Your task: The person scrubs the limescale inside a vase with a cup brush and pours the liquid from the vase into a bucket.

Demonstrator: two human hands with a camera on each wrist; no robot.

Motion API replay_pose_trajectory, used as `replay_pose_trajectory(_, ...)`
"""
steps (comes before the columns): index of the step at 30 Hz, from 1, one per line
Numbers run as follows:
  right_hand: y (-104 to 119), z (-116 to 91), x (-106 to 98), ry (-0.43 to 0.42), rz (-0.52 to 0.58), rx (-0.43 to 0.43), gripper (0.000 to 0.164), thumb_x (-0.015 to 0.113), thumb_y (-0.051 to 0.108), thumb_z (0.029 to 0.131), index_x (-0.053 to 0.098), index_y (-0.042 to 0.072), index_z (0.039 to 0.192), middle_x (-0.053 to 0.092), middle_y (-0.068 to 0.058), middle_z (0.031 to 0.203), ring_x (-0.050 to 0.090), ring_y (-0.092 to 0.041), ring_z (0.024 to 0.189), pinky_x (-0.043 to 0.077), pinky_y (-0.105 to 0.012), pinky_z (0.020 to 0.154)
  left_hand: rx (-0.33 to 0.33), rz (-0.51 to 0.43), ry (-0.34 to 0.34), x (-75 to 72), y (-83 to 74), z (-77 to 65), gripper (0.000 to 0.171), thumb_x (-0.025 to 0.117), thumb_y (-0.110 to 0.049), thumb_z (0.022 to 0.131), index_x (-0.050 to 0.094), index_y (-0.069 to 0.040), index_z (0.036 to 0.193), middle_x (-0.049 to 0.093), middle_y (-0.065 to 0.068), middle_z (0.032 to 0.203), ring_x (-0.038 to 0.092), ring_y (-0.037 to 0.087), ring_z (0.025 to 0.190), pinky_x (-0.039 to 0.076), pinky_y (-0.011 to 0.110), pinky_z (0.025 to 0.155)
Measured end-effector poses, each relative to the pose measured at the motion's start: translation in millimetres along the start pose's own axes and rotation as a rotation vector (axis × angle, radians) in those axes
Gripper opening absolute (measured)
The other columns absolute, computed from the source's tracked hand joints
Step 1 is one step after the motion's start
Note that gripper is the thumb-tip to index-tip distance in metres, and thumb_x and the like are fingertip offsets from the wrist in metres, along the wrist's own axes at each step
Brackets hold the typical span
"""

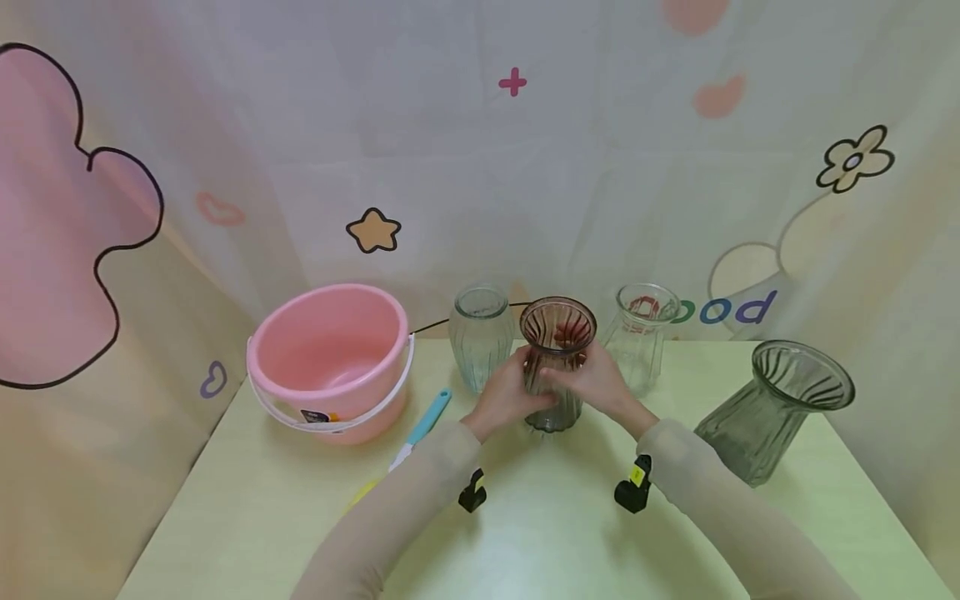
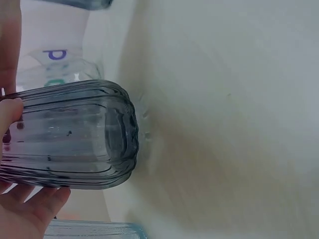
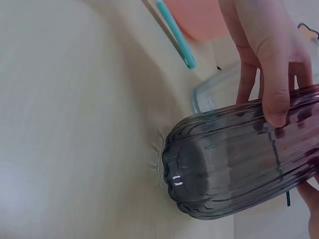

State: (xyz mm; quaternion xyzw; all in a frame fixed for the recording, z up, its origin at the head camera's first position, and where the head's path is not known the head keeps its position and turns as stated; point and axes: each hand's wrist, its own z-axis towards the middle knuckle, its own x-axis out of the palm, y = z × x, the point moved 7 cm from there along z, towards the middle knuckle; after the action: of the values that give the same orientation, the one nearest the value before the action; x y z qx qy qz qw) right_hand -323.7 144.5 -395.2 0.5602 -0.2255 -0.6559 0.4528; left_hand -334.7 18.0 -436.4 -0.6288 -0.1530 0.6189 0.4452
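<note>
Both my hands hold a ribbed glass vase, brownish red at its flared rim and grey towards the base. It stands upright near the back of the table; whether its base touches the tabletop I cannot tell. My left hand grips its left side, with the thumb across the front in the right wrist view. My right hand wraps round the right side, and some of its fingers show reddish through the glass. Behind on the left is a clear bluish vase; another clear vase stands behind on the right.
A pink bucket with a white handle stands at the back left. Near it lies a brush-like tool with a blue handle, partly behind my left sleeve. To the right a grey-green vase flares at its mouth. A printed curtain hangs behind the table.
</note>
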Motion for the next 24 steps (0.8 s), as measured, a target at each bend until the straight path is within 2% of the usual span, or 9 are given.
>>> replay_pose_trajectory(3,-18.0,11.2,-3.0,-0.002,-0.023,0.045,0.073,0.076,0.029,0.075,0.035,0.009,0.133,0.05,-0.014,0.128,0.051,-0.03,0.115,0.044,-0.048,0.092,-0.032,0.016,-0.004,4.0,2.0,11.3,0.083,0.075,-0.031,0.075,0.03,-0.01,0.141,0.045,0.007,0.138,0.047,0.021,0.124,0.041,0.037,0.099)
replay_pose_trajectory(6,-26.9,19.6,-7.3,-0.001,-0.033,0.091,0.076,0.076,0.033,0.074,0.034,0.01,0.133,0.051,-0.014,0.127,0.051,-0.031,0.115,0.044,-0.049,0.091,-0.051,0.033,-0.012,6.7,1.7,19.9,0.083,0.074,-0.03,0.076,0.028,-0.01,0.142,0.044,0.007,0.139,0.047,0.022,0.124,0.04,0.037,0.099)
replay_pose_trajectory(14,-31.0,34.4,-15.7,-0.002,-0.079,0.129,0.075,0.074,0.034,0.076,0.033,0.01,0.134,0.053,-0.016,0.125,0.052,-0.031,0.114,0.042,-0.049,0.092,-0.063,0.068,-0.055,7.4,1.0,36.2,0.082,0.073,-0.029,0.077,0.027,-0.011,0.143,0.044,0.007,0.139,0.048,0.023,0.122,0.042,0.039,0.097)
replay_pose_trajectory(18,-34.4,39.1,-16.5,-0.008,-0.082,0.162,0.073,0.073,0.036,0.077,0.034,0.01,0.132,0.054,-0.016,0.121,0.053,-0.031,0.111,0.044,-0.048,0.09,-0.063,0.029,-0.041,9.3,2.1,42.5,0.082,0.072,-0.025,0.079,0.024,-0.01,0.144,0.04,0.008,0.142,0.044,0.024,0.125,0.04,0.039,0.099)
replay_pose_trajectory(24,-38.6,43.6,-13.7,-0.042,-0.004,0.146,0.071,0.071,0.032,0.08,0.032,0.009,0.135,0.048,-0.015,0.128,0.049,-0.031,0.114,0.043,-0.048,0.09,-0.068,0.011,-0.036,10.7,1.9,47.1,0.083,0.07,-0.022,0.081,0.02,-0.007,0.145,0.037,0.01,0.144,0.041,0.024,0.128,0.038,0.04,0.101)
